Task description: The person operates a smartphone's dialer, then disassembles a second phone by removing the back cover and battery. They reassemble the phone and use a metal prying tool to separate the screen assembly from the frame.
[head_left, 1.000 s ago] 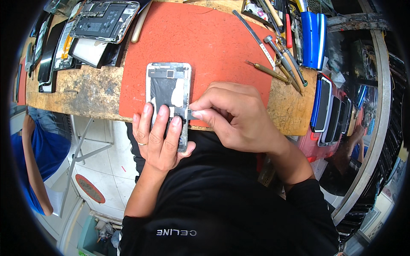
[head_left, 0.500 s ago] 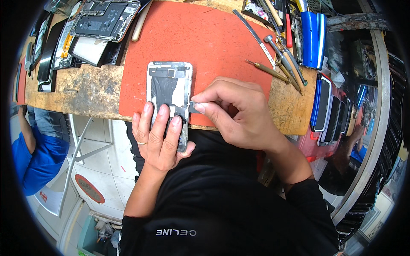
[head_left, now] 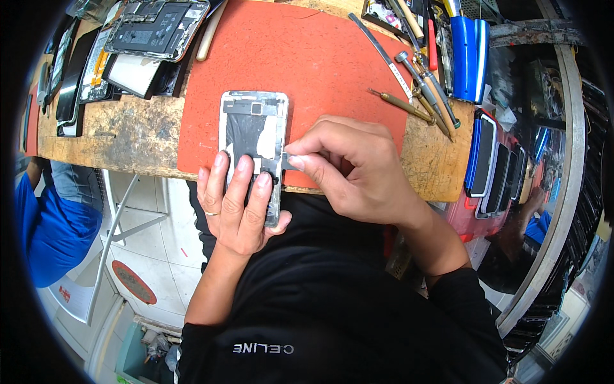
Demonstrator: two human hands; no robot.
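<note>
A phone housing (head_left: 251,128) with its inside bared, white-edged with a dark inner panel and pale patches, projects over the near edge of the red mat. My left hand (head_left: 238,211) grips its lower part, fingers laid across the inner face and thumb by the lower right edge. At the housing's right edge, my right hand (head_left: 348,166) is closed in a pinch, thumb against the index finger. Something small and dark shows between those fingertips and the edge, too small to make out.
The red mat (head_left: 320,70) covers part of a worn wooden bench (head_left: 121,144). Opened phones (head_left: 157,32) are stacked at the far left. Screwdrivers (head_left: 422,83) and tweezers (head_left: 384,57) lie at the right, near blue curved pieces (head_left: 470,61). A person in blue (head_left: 61,230) is at the left.
My right fingertips have shifted very slightly left, closer to the housing's edge, and less of the small dark piece shows. My left hand keeps its hold almost unmoved.
</note>
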